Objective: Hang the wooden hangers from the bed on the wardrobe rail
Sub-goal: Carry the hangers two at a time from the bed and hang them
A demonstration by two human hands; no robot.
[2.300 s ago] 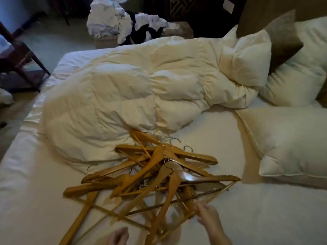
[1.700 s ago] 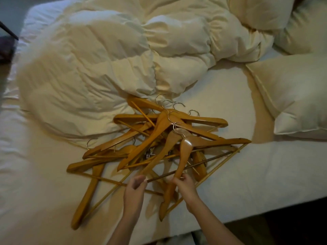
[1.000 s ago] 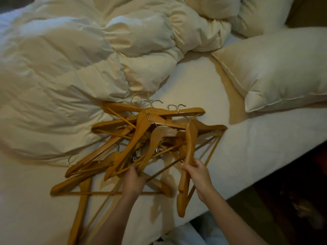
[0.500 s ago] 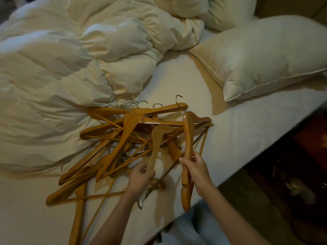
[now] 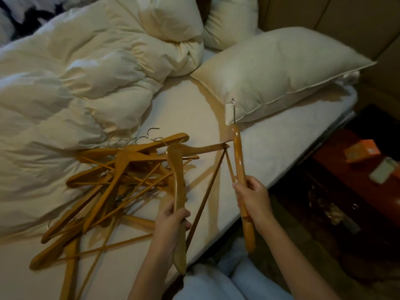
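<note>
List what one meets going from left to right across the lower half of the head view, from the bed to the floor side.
pile of wooden hangers → left hand gripping a hanger → right hand gripping a second hanger → orange box

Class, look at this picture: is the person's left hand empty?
No, the left hand grips a wooden hanger near one end.
</note>
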